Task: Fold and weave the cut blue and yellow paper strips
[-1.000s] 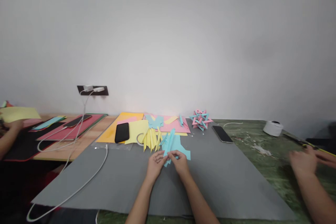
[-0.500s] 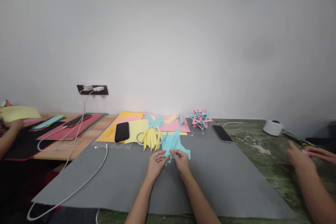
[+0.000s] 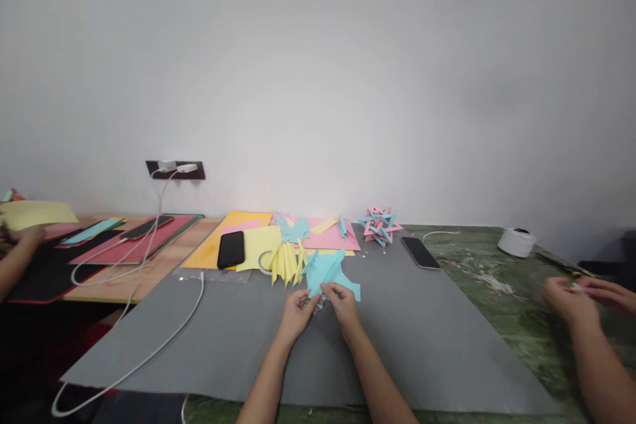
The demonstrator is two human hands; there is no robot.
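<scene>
My left hand (image 3: 297,311) and my right hand (image 3: 342,303) meet over the grey mat (image 3: 238,344), fingers pinched on a folded strip of light blue paper (image 3: 332,269). The strip points up and away from me. Under and behind it lies a flat, cut piece of light blue paper (image 3: 350,286). Just beyond my left hand stand several folded yellow paper pieces (image 3: 284,264). Past them are pink paper (image 3: 340,238), yellow paper (image 3: 261,244) and a blue cut-out (image 3: 293,230). My fingers partly hide the strip's near end.
A black phone (image 3: 231,250) lies left, another phone (image 3: 420,253) right, beside a pink-and-blue paper star ball (image 3: 380,225). A white cable (image 3: 169,338) loops over the mat's left side. Another person's hands (image 3: 571,295) work at right; a hand (image 3: 27,238) holds yellow paper at far left.
The blue strip's tip has dropped and swung slightly right, and my fingers have shifted a little along it. At right, the other person's hands have come closer together.
</scene>
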